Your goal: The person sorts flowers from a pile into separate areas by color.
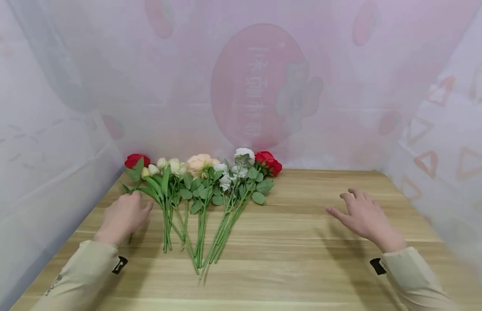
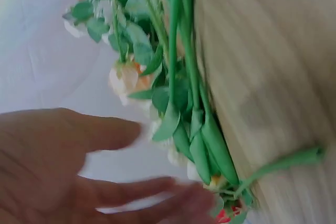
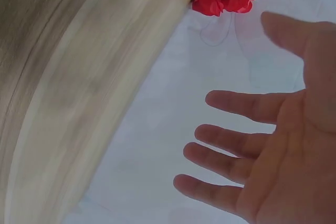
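My left hand (image 1: 123,217) hovers over the left end of a row of artificial flowers. Beneath it lies a red rose (image 1: 137,161), its stem partly hidden by the hand. In the left wrist view, thumb and fingers (image 2: 113,132) are apart, and a single green stem (image 2: 283,162) lies past the fingertips. Beside that rose are cream tulips (image 1: 174,165) with long green leaves, then a peach rose (image 1: 200,164), white roses (image 1: 244,155) and red roses (image 1: 269,162). My right hand (image 1: 367,220) is held over the table's right side, fingers spread, holding nothing.
The flowers lie on a wood-grain table (image 1: 287,259), heads toward its far edge and stems toward me. Printed cloth (image 1: 178,86) hangs behind the table and along both sides.
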